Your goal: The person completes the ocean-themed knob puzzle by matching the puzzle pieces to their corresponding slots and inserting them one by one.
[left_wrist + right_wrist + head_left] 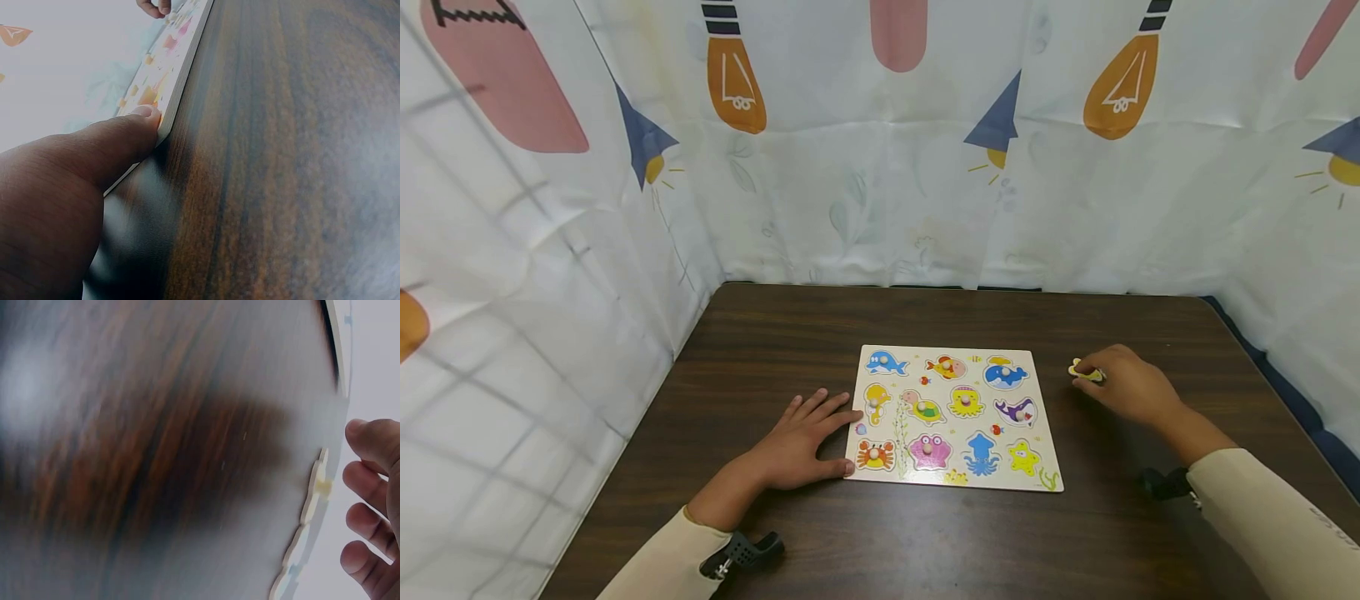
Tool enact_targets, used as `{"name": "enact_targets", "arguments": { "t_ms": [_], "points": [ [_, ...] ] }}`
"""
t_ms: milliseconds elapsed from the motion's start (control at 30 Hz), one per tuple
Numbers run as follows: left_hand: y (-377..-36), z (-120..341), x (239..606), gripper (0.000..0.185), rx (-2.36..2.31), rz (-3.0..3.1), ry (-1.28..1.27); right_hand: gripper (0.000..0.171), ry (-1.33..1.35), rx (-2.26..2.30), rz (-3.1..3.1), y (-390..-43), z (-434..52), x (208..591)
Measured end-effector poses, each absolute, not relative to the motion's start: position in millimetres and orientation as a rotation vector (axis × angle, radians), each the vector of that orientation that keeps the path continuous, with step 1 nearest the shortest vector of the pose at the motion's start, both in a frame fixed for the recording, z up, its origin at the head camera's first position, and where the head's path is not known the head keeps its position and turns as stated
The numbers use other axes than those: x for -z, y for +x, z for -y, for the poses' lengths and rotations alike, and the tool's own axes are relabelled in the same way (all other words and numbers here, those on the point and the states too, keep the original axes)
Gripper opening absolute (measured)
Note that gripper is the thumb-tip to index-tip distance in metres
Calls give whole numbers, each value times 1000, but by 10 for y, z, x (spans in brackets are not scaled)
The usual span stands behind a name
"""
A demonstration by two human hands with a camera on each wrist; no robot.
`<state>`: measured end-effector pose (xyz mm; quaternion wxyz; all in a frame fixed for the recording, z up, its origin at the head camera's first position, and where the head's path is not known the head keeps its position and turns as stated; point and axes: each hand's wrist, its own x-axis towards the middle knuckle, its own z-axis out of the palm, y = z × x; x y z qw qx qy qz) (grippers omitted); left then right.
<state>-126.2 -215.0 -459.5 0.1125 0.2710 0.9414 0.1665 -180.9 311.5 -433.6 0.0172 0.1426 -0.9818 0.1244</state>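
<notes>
**Mara:** Head view first. What does each hand have?

**Joss:** A flat wooden peg puzzle board [951, 417] printed with sea animals lies on the dark wood-grain desk [820, 533]. The left hand [797, 442] lies flat just beside the board's left edge, fingers straight and relaxed, gripping nothing. In the left wrist view the thumb [134, 128] presses against the board's side [181, 69], so I judge it is bracing the board.

**Mara:** And the other one?

**Joss:** The right hand [1123, 385] sits on the desk to the right of the board, apart from it. Its fingertips pinch a small yellow wooden puzzle piece [1086, 373], low over the desk or resting on it; I cannot tell which. In the right wrist view the piece [315, 487] shows edge-on with its little peg, and the curled fingers [369, 481] stand just beside it, though that picture is blurred.

**Mara:** Which step is this, would you say?

**Joss:** My judgement: one piece is being handled off the board while the other animals I can see, whale, octopus, crab, squid, starfish, sit in their recesses. Whether it is leaving or going back the frames do not show.

**Mara:** What would the next move call for?

**Joss:** A steady pinch on the peg, and the board kept from sliding. If the piece goes in, its outline must line up with its recess first.
</notes>
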Motion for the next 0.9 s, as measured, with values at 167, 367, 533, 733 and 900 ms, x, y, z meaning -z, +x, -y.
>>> {"name": "enact_targets", "arguments": {
  "t_ms": [167,367,533,733,900],
  "points": [
    [-1261,2149,4592,78,-496,-2761,795,25,423,-381,3061,-1831,-3220,4331],
    [-1253,2151,4586,78,-487,-2760,791,25,439,-375,3056,-1873,-3377,4370],
    [-1253,2151,4595,78,-490,-2763,794,26,418,-383,3063,-1899,-3502,4394],
    [-1259,2147,4604,78,-497,-2762,798,33,350,-427,3087,-1916,-3633,4404],
    [-1256,2146,4594,77,-499,-2764,807,36,280,-438,3103,-1917,-3704,4397]
  ]
}}
